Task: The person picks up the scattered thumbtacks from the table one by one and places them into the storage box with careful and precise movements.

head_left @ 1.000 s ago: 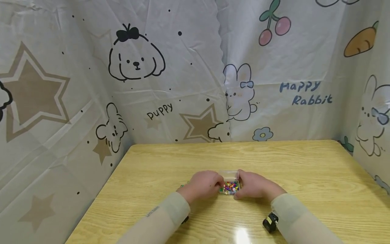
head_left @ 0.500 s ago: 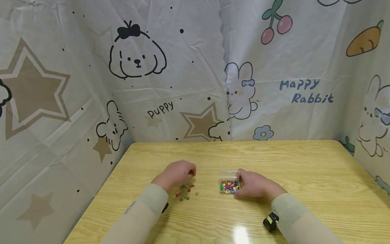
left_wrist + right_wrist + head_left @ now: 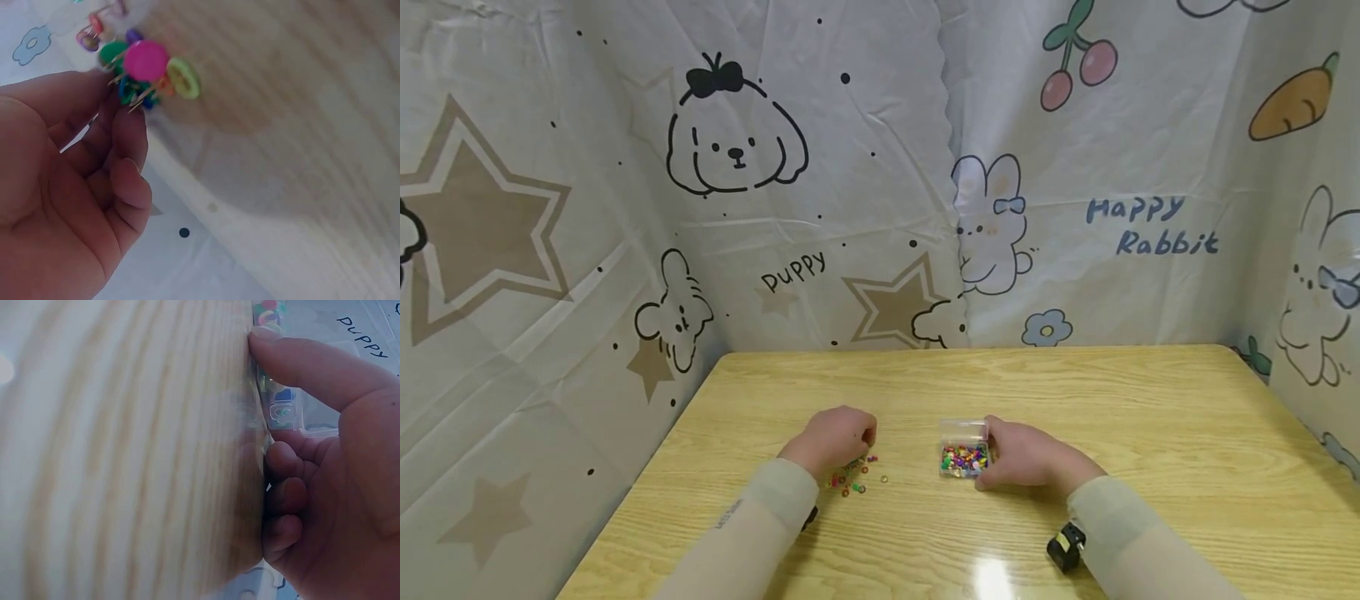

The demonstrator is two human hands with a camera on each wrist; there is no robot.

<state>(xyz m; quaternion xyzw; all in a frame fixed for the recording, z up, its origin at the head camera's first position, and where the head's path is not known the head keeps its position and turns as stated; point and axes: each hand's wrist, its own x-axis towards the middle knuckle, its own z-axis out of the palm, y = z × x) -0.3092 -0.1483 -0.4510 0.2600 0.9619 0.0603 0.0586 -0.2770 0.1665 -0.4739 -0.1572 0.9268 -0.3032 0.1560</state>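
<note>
Colourful thumbtacks (image 3: 857, 487) lie in a loose pile on the table, with pink, green and yellow heads and metal points (image 3: 145, 60). Over the far side of this pile is my left hand (image 3: 831, 437); its curled thumb and fingers (image 3: 128, 140) meet at the tacks. Some tacks cover the fingertips, so whether one is pinched is hidden. A small clear plastic box (image 3: 964, 432), lid up, holds many more tacks. My right hand (image 3: 1024, 452) grips the box at its right side, thumb in front and fingers behind, also seen close up on the box (image 3: 282, 412).
The wooden table (image 3: 1112, 400) reaches back to a patterned cloth curtain (image 3: 880, 167) that hangs on three sides. A black wrist camera (image 3: 1066, 547) sits under the right sleeve. Bare table lies between the pile and the box.
My left hand has moved left from the box to the loose pile, then lowered slightly toward the tacks. The right hand and the box have stayed in place.
</note>
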